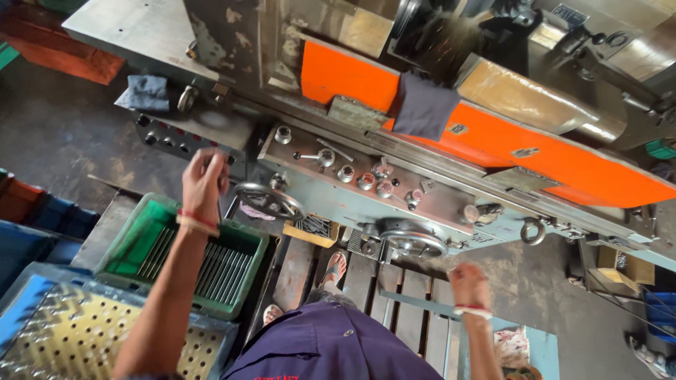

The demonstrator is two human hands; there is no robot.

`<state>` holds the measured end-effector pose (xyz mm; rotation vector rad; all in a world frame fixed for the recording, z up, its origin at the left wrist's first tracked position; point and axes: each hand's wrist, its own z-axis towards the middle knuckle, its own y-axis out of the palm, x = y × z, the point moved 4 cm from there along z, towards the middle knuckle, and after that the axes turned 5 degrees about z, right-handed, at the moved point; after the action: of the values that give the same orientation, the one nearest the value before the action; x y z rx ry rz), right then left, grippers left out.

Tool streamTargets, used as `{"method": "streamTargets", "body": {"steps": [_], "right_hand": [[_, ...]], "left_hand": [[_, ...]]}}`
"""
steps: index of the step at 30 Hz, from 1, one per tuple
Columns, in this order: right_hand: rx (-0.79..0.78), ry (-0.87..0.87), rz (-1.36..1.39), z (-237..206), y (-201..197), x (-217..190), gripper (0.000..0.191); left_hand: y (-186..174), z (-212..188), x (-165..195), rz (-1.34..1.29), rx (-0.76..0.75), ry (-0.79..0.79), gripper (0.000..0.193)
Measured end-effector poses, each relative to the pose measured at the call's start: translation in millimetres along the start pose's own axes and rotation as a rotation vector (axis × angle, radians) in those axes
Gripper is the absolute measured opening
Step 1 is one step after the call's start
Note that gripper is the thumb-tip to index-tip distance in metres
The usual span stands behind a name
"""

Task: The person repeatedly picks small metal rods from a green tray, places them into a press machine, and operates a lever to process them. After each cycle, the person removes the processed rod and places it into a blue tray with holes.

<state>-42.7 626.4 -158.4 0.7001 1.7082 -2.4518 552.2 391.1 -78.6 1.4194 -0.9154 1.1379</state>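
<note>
Nearest, person: a purple shirt fills the bottom edge, and sandalled feet stand on a slatted wooden floor board.
Right hand: the right hand hangs low beside the hip, a red-and-white thread band at the wrist; its fingers curl loosely, and I cannot tell whether they hold anything.
Left hand: the left hand is raised in front of the machine with a red thread band at its wrist; its fingers are closed together, seemingly around a small dark knob or lever, blurred.
Crates: a green plastic crate sits below the left forearm, holding a row of thin metal rods; nearer, a perforated yellowish tray rests in a blue crate.
Handwheels: a spoked handwheel lies just right of the left hand; a larger handwheel sits above the right hand.
Control face: a grey panel carries several knobs and a short lever.
Machine body: an orange guard runs along the machine, with a dark cloth draped over it.
Far left: a grey-blue rag lies on the machine's ledge.
</note>
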Motion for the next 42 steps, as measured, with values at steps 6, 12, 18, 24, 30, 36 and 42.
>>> {"method": "streamTargets", "body": {"steps": [6, 12, 18, 24, 30, 36, 42], "right_hand": [[0.400, -0.155, -0.425, 129, -123, 39, 0.015], [0.613, -0.143, -0.596, 253, -227, 65, 0.005], [0.566, -0.097, -0.514, 364, -270, 107, 0.022], [0.483, -0.065, -0.499, 452, -275, 173, 0.035], [0.354, 0.087, -0.594, 503, -272, 215, 0.049], [0.432, -0.004, -0.278, 496, -267, 197, 0.047], [0.420, -0.048, -0.185, 496, -261, 199, 0.036]], "left_hand": [[133, 79, 109, -0.038, -0.265, 0.189, 0.011], [288, 144, 152, -0.147, -0.507, 0.294, 0.018], [453, 207, 109, -0.315, -0.604, 0.006, 0.020], [573, 254, 19, -0.310, -0.422, -0.269, 0.017], [621, 275, -55, -0.225, -0.243, -0.230, 0.019], [625, 276, -78, -0.134, -0.226, -0.304, 0.023], [630, 269, -84, -0.042, -0.345, -0.319, 0.022]]}}
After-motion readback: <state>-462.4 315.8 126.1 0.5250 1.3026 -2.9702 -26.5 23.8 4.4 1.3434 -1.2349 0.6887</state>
